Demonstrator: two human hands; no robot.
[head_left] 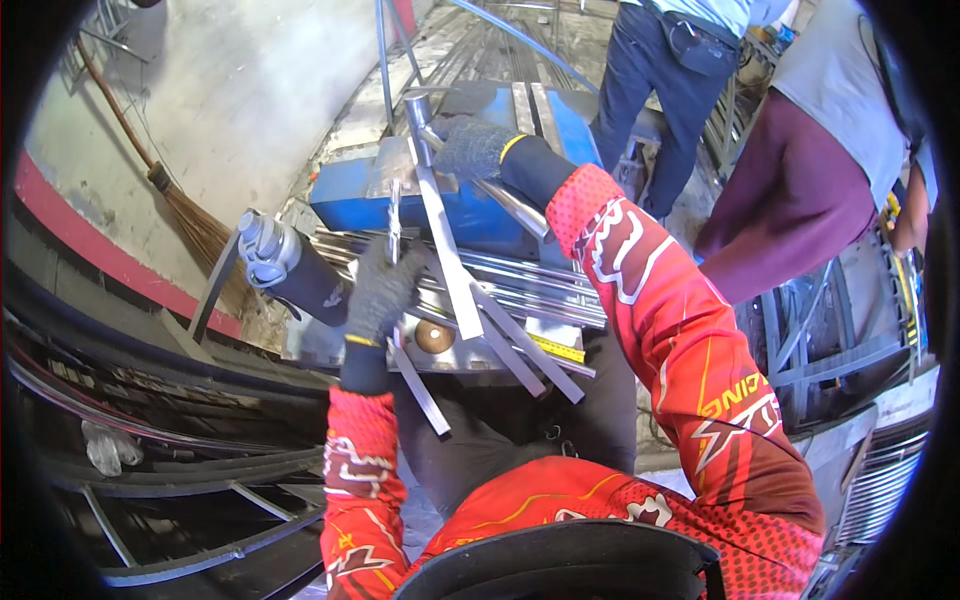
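Right hand (478, 150) wrapped firmly around the handle of a metal hammer (419, 130), its head at a flat bar's (447, 255) far end, contact unclear! Left hand (385, 285) closed on a narrow strip (395, 213); bottle (300, 268) just beside, shiny rods (525, 283) near, blue-sided block (350, 207) beyond.

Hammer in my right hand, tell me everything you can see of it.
The hammer looks all metal: a stout grey cylindrical head and a shiny tubular handle. The gloved right hand grips the slanted handle, its end protruding. The head sits near the upper end of a flat metal bar; contact is unclear.
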